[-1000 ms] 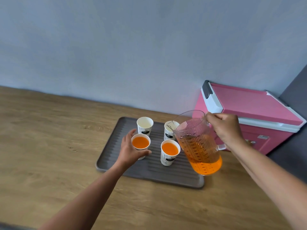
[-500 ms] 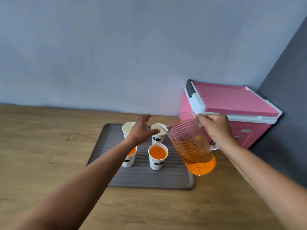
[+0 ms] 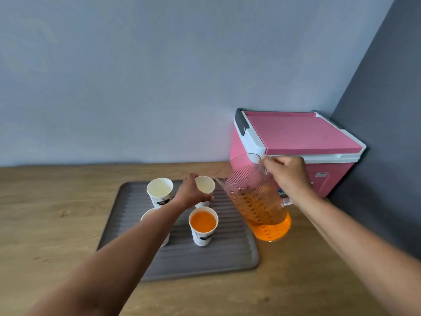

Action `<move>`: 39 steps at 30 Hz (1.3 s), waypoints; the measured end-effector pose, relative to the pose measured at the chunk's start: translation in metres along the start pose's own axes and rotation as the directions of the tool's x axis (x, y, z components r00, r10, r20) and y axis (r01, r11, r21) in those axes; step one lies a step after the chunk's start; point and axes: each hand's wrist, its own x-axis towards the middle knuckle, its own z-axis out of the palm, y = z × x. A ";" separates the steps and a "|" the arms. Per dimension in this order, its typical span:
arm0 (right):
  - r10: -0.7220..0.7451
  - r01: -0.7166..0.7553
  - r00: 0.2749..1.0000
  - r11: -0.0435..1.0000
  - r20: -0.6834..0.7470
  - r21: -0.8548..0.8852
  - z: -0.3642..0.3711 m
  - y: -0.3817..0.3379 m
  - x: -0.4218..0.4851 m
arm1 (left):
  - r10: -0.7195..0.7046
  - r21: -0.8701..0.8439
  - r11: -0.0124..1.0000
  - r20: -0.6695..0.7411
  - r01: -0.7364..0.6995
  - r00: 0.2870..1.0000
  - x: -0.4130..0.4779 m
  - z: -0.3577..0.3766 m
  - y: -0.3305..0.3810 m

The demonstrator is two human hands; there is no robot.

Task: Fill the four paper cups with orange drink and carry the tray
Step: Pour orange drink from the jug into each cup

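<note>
My left hand (image 3: 193, 193) is curled round the back right cup (image 3: 206, 187): the fingers wrap its far side and the thumb lies across its near side. This cup stands on the grey ribbed tray (image 3: 216, 258) and shows white inside.

My right hand (image 3: 287, 176) is closed tight on the handle of the clear jug (image 3: 255, 201). The jug sits between my two hands, tilted over to the left. Its spout is just beside the rim of the cup my left hand holds. The orange drink (image 3: 271, 229) lies in the lower part of the jug, and I see no stream leaving the spout. The foot of the jug hangs past the tray's right edge, below my right wrist.

Just left of my left hand stands the back left cup (image 3: 159, 190), upright and white inside. Toward me from that hand, just right of my forearm, is the front right cup (image 3: 203, 224), filled with orange nearly to the rim. The front left cup (image 3: 149, 214) is mostly hidden under my left forearm, so I cannot tell what is in it. All four cups are on the tray, apart from one another.

The tray lies flat on the wooden table (image 3: 57, 224), under my left arm. Behind my right hand a pink cooler box (image 3: 296, 133) with a white rim and its lid down stands in the corner.
</note>
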 end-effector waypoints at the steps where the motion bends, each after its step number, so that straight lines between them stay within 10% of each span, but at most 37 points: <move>1: -0.002 0.002 1.000 1.000 0.002 -0.011 -0.001 0.001 0.001 | 0.006 -0.007 1.000 -0.012 -0.006 1.000 0.000 0.000 0.001; 14: -0.113 0.119 0.992 0.988 0.063 -0.096 -0.021 -0.031 0.019 | 0.265 -0.125 0.948 -0.191 -0.291 0.945 -0.046 -0.049 0.053; 39: -0.310 0.429 0.874 0.854 0.375 -0.293 -0.014 -0.087 0.037 | 0.173 -0.218 0.945 -0.300 -0.244 0.938 -0.105 -0.051 0.045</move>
